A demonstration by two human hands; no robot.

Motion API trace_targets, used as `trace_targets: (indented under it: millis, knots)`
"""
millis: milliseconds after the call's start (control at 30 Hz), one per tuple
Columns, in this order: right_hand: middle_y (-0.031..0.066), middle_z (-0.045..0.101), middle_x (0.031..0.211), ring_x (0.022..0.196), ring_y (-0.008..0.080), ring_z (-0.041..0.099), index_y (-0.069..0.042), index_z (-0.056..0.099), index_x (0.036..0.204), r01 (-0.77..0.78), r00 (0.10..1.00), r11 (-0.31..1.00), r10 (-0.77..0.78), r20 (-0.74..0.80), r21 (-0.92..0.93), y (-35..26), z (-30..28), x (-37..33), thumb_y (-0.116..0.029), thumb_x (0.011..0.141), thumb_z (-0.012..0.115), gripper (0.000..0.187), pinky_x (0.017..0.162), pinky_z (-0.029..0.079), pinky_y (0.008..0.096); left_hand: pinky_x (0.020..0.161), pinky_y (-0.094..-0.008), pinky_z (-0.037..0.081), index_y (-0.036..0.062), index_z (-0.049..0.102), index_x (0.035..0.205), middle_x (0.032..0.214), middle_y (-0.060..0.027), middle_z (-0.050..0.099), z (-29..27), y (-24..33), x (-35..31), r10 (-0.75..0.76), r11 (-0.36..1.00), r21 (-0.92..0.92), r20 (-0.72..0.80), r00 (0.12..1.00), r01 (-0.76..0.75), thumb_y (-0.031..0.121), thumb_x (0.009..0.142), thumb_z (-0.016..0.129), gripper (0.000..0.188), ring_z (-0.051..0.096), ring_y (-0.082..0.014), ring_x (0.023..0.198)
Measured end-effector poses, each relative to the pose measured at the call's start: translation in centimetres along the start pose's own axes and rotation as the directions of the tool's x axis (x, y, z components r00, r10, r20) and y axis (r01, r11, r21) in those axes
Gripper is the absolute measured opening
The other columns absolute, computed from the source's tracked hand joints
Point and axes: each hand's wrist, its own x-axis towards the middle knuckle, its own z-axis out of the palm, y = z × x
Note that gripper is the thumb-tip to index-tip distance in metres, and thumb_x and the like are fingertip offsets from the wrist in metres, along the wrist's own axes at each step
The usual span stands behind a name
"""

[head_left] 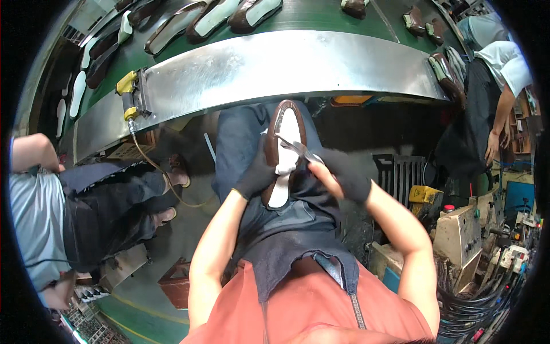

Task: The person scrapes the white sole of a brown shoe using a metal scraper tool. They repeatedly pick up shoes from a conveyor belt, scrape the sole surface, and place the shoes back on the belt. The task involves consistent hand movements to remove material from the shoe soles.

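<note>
Over my lap lies a brown leather shoe upper (270, 150), its white sole side (291, 127) facing up and its rounded toe pointing away from me. My left hand (256, 175), in a black fingerless glove, is closed around its left side, with white-wrapped fingertips on the middle of the sole. A metal hand tool that looks like pincers (298, 150) is in my right hand (346, 175), also gloved in black. Its thin tips rest over the white surface near the toe. Their exact contact with the shoe is too blurred to tell.
Beyond my knees runs a shiny metal ledge (275, 63), with a yellow air-powered stapler (130, 94) and hose at its left. Several brown shoes (258, 14) lie on the green conveyor belt (321, 20). Co-workers stand left and right. A beige machine (458, 232) is at the right.
</note>
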Motion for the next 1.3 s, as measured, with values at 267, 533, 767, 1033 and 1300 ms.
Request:
trace_targets:
  millis: [267, 533, 767, 1033, 1300]
  knots:
    - [0.0024, 0.053, 0.062, 0.056, 0.0132, 0.050, -0.004, 0.055, 0.084, -0.571, 0.779, 0.654, 0.622, 0.077, 0.496, 3.0, 5.9, -3.7, -0.046, 0.102, 0.031, 0.051, 0.057, 0.044, 0.0320, 0.105, -0.0381, 0.038, 0.0047, 0.019, 0.144, 0.135, -0.0143, 0.039, -0.2, -0.5, -2.1, -0.009, 1.000, -0.018, -0.122, 0.992, 0.006, 0.017, 0.072, 0.080, 0.095, 0.041, -0.0262, 0.127]
    - [0.0141, 0.061, 0.059, 0.054, 0.0217, 0.062, 0.001, 0.063, 0.081, -0.482, 0.475, 0.333, 0.876, -0.078, 0.811, 14.6, 14.1, -7.6, -0.066, 0.094, 0.027, 0.078, 0.056, 0.052, 0.0316, 0.087, -0.0301, 0.050, 0.0073, 0.020, 0.145, 0.127, -0.0104, 0.047, 0.6, 7.3, 8.7, -0.061, 0.849, -0.529, -0.080, 0.995, 0.009, 0.007, 0.090, 0.058, 0.067, 0.056, -0.0176, 0.103]
    - [0.0123, 0.061, 0.059, 0.050, 0.0187, 0.062, -0.007, 0.056, 0.119, -0.513, 0.569, 0.357, 0.822, -0.002, 0.781, 14.7, 7.1, 4.1, -0.050, 0.099, 0.038, 0.051, 0.047, 0.052, 0.0303, 0.087, -0.0307, 0.050, 0.0004, 0.052, 0.127, 0.114, -0.0101, 0.061, -4.5, 16.0, 30.2, 0.445, 0.889, 0.135, -0.018, 0.895, -0.439, 0.018, 0.087, 0.068, 0.047, 0.061, -0.0198, 0.100]
    - [0.0058, 0.057, 0.054, 0.049, 0.0157, 0.052, -0.005, 0.064, 0.085, -0.734, 0.537, 0.332, 0.818, 0.205, 0.593, 18.8, 3.6, 8.8, -0.049, 0.101, 0.031, 0.058, 0.055, 0.043, 0.0306, 0.091, -0.0482, 0.042, -0.0013, 0.051, 0.119, 0.113, -0.0262, 0.054, -14.7, 14.2, 36.7, 0.488, 0.268, 0.951, 0.005, 0.873, -0.155, 0.027, 0.073, 0.070, 0.058, 0.051, -0.0416, 0.109]
    - [0.0063, 0.057, 0.055, 0.050, 0.0162, 0.055, -0.004, 0.064, 0.086, -0.730, 0.581, 0.433, 0.801, 0.146, 0.529, 18.8, 4.5, 8.0, -0.045, 0.102, 0.031, 0.055, 0.053, 0.043, 0.0311, 0.095, -0.0470, 0.041, -0.0064, 0.046, 0.125, 0.117, -0.0279, 0.054, -15.2, 7.8, 37.5, 0.327, 0.787, 0.617, -0.418, 0.847, 0.001, 0.028, 0.071, 0.076, 0.071, 0.052, -0.0431, 0.110]
